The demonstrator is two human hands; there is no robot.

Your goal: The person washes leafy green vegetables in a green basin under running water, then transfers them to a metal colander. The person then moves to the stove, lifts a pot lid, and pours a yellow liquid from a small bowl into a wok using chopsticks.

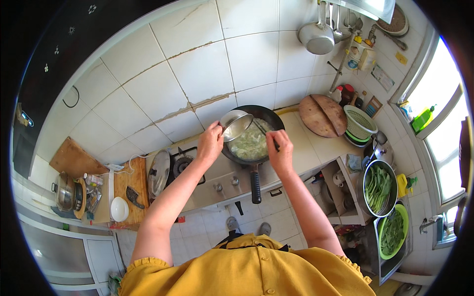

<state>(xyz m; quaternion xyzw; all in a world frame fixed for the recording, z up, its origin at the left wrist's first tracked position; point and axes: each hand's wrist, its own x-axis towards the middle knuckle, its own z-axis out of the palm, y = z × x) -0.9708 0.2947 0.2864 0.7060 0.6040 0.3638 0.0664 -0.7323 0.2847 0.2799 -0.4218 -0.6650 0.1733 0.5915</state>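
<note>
A black wok (276,117) with a long black handle sits on the right side of the gas stove and holds pale, soupy food with green bits (249,145). Gripped by its rim in my left hand (210,144), a metal bowl (237,125) tilts over the wok's back left part. My right hand (280,150) is closed on a dark, thin utensil (260,127), likely chopsticks, that reaches into the wok. The utensil's tip is hard to make out beside the bowl.
Left of the wok are a bare burner (182,165), a metal lid (159,173), a cleaver (134,197) on a wooden board and a white bowl (119,209). On the right stand a round wooden lid (323,115), a green basket (360,121), and a pan of leafy greens (377,188).
</note>
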